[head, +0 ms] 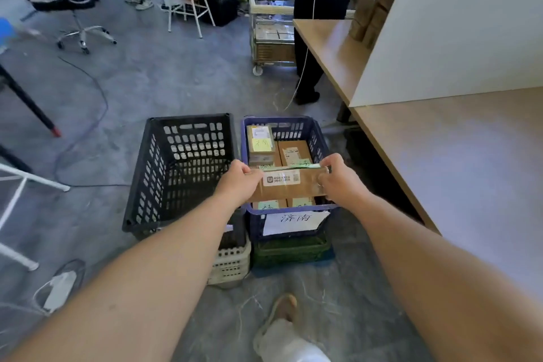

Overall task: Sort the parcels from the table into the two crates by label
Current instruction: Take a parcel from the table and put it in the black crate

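A brown cardboard parcel (289, 185) with a white printed label hangs just over the blue crate (252, 214). My left hand (238, 184) grips its left end and my right hand (338, 181) grips its right end. Several parcels with yellow and green sticky notes (261, 144) lie inside the blue crate. A white sheet with handwritten characters (295, 222) hangs on that crate's near wall. To its left stands a black crate (141, 185) with no parcels visible inside.
The wooden table (458, 161) runs along the right, with a white board (452, 35) standing on it. A person in dark clothes (317, 23) stands by a wheeled cart (271, 35). An office chair (58, 0) and cables lie on the floor at the left. My foot (283, 308) is below the crates.
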A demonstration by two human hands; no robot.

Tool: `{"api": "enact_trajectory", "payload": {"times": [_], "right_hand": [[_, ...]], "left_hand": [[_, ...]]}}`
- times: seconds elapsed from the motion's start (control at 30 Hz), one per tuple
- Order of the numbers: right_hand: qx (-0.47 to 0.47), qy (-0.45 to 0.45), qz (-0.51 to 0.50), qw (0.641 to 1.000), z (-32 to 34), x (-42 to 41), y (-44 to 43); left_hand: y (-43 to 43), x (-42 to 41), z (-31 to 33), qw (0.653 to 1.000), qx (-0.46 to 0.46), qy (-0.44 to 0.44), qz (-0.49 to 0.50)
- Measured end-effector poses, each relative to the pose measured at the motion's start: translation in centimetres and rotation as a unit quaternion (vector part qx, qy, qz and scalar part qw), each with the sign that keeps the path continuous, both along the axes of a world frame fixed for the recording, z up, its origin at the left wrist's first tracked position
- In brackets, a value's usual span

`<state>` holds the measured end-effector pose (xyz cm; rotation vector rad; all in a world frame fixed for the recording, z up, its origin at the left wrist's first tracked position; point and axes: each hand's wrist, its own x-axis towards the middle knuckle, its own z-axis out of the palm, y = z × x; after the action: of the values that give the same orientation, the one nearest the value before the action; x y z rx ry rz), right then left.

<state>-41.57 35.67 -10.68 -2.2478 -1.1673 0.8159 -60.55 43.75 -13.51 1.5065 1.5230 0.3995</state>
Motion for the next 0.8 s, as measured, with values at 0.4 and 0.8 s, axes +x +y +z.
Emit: {"api": "enact_trajectory", "payload": {"times": [0.4, 0.8], "right_hand": [[-0.004, 0.017, 0.12, 0.993, -2.9, -1.4, 13.9], [-0.024, -0.034, 0.203, 0.978, -9.3, -1.5, 27.3]], "left_hand": [[10.8, -2.7, -2.0, 0.994, 0.02, 0.082, 0.064], [21.3, -3.1, -6.3, 0.993, -0.018, 0.08, 0.084]]}}
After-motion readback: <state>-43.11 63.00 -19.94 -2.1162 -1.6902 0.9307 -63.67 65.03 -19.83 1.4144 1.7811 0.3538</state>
